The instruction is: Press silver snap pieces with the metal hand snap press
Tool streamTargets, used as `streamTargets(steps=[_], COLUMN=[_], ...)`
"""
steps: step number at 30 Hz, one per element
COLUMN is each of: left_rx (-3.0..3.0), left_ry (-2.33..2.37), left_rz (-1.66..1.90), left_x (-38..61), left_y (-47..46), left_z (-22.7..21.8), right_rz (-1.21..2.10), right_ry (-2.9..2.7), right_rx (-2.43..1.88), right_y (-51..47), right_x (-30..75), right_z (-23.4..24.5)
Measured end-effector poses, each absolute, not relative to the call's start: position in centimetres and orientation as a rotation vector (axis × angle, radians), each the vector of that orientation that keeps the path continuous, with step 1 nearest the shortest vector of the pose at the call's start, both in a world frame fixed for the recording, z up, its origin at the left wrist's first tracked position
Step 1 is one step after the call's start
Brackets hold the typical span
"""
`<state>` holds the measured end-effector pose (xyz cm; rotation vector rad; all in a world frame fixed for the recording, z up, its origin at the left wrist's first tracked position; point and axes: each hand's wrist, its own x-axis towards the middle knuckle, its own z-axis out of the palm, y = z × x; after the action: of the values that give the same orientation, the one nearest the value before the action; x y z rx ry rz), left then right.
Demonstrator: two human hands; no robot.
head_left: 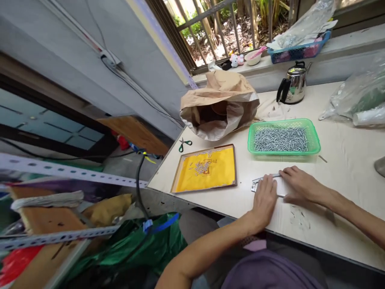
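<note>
Both hands rest on a flat silvery metal plate (258,184) lying on the white table (345,168). My left hand (264,200) lies flat on its left part, fingers stretched forward. My right hand (300,185) lies over its right part, fingers spread and pointing left. Just beyond the hands stands a green plastic basket (282,150) full of small silver screws. To the left lies a shallow tray with a yellow lining (207,170) and a small heap of screws in it.
An open brown paper bag (219,104) stands behind the tray, with green-handled scissors (184,143) beside it. A steel kettle (293,84) and clear plastic bags (361,96) sit at the back. Left of the table stand perforated metal bars (69,172) and clutter.
</note>
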<state>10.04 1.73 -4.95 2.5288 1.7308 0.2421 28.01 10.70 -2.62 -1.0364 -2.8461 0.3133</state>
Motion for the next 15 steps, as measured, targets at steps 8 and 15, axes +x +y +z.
streamTargets(steps=[8,15], left_rx=[2.571,2.529], left_ry=[1.446,1.379], left_rz=[0.429,0.531], left_x=[11.5,10.9], left_y=[-1.7,-1.8], left_z=[-6.1,-5.7], right_rz=[0.283,0.061], right_ry=[-2.863,-2.921], right_rx=[-1.069,-1.06], right_y=[13.6,12.8], right_x=[27.2,23.4], right_z=[-2.9,-0.3])
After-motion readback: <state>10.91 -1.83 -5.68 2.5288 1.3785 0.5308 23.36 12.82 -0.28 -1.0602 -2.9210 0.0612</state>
